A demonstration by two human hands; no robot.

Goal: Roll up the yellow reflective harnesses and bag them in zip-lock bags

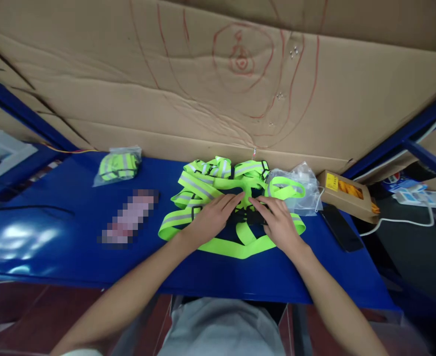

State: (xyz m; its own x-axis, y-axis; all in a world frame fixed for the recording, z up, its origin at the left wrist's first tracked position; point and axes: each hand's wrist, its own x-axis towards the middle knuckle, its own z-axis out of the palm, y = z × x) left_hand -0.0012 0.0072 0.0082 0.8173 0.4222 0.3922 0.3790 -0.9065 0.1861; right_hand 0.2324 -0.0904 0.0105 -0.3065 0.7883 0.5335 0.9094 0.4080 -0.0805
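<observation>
Touching yellow-green straps point(240, 248) mid-table point(240, 277) with left hand point(218, 212) and right hand point(277, 220); cannot tell if pinching. Partly hiding a black buckle point(257, 218). Toward table's left, a pixelated pinkish thing point(130, 217).

This looks like a workshop. A blue workbench point(72, 225) backed by cardboard panels point(91, 74) carries loose reflective straps point(242, 250) and a bagged bundle point(119, 166).
</observation>
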